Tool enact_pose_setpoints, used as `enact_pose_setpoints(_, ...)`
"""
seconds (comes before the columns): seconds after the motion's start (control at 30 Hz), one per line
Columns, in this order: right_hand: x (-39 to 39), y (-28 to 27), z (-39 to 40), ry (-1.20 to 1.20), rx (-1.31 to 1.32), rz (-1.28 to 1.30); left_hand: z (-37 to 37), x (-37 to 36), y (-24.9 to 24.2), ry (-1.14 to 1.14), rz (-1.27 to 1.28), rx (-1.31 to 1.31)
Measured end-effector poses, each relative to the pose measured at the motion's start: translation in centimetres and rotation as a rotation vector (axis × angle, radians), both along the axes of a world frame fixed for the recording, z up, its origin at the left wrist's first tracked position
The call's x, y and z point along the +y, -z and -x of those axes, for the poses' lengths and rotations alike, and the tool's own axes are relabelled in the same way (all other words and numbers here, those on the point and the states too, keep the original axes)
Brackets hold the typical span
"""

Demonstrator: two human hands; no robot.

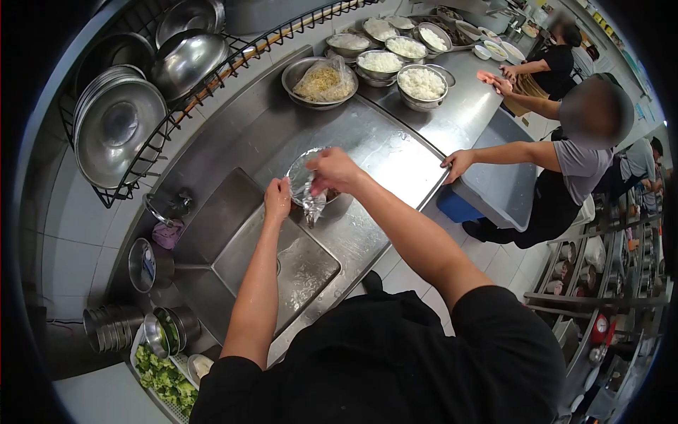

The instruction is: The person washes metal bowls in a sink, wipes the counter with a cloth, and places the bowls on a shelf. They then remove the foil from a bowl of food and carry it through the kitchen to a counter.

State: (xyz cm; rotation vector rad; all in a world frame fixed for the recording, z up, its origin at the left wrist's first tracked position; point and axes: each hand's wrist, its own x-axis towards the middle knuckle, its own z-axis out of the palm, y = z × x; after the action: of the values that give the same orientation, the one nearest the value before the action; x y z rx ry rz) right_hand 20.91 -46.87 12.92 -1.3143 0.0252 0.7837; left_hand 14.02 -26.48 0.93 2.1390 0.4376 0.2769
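Note:
A round metal bowl (299, 164) sits at the sink's edge, partly covered by my hands. My left hand (277, 198) is closed at its left rim, fingers curled. Over the bowl is my right hand (336, 172), its fingers bent downward and smeared by motion. A shiny, see-through crumpled material (312, 205), like clear plastic, hangs below the right fingers at the bowl's near side. The bowl's contents are mostly hidden by that hand. Just below lies the steel sink basin (300, 279), wet inside.
Beyond the bowl stand a basin of bean sprouts (325, 83) in plastic and several bowls of white rice (422, 83). A rack of metal bowls (120, 131) hangs at left; broccoli (164, 378) fills a basket. At right, a person (558, 152) stands by a grey tub (494, 187).

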Motion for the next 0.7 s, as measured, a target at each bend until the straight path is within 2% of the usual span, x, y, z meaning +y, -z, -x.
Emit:
enact_pose_setpoints(0.03, 0.6, -0.7, -0.3, 0.007, -0.002, -0.004, 0.0, -0.1, -0.5, -0.012, 0.124, 0.034)
enact_pose_setpoints(0.07, 1.1, -1.3, -0.5, -0.100, -0.025, 0.019, 0.0, -0.2, -0.9, -0.025, 0.248, 0.070)
enact_pose_setpoints(0.1, 1.5, -1.8, -0.5, -0.207, -0.047, 0.043, -0.2, -0.3, -1.2, -0.018, 0.160, 0.041)
enact_pose_setpoints(0.13, 2.0, -2.3, -0.5, -0.205, -0.050, 0.040, -0.5, -0.4, -1.5, -0.016, 0.157, 0.038)
enact_pose_setpoints(0.2, 2.9, -2.9, 0.1, -0.290, -0.111, 0.054, -1.1, -0.2, -1.1, 0.049, -0.019, -0.130)
enact_pose_setpoints(0.27, 3.1, -3.3, -0.1, -0.289, -0.135, 0.081, -1.5, 0.1, -0.6, 0.053, 0.056, -0.122)
enact_pose_setpoints(0.33, 2.5, -3.4, -0.8, -0.281, -0.162, 0.125, -1.7, 0.4, 0.0, 0.072, -0.077, -0.029)
enact_pose_setpoints(0.4, 1.4, -3.0, -1.3, -0.276, -0.132, 0.114, -1.4, 0.0, -1.2, 0.066, -0.064, 0.031)
enact_pose_setpoints(0.47, 0.5, -1.9, -1.8, -0.228, -0.126, 0.097, -0.8, -0.6, -2.4, 0.031, 0.069, 0.115)
enact_pose_setpoints(0.53, -2.0, -3.1, -1.0, -0.222, -0.168, 0.149, -1.0, -0.2, -1.2, 0.029, 0.022, 0.080)
enact_pose_setpoints(0.6, -5.2, -4.5, 1.0, -0.209, -0.307, 0.417, -1.2, 0.3, 0.0, 0.026, -0.030, 0.044)
enact_pose_setpoints(0.67, -8.5, -2.6, 2.6, -0.093, -0.243, 0.479, -1.2, 0.3, 0.6, 0.032, -0.076, 0.018)
enact_pose_setpoints(0.7, -10.1, 0.7, 2.7, -0.044, -0.248, 0.465, -1.0, 0.3, 0.9, 0.035, -0.064, -0.006)
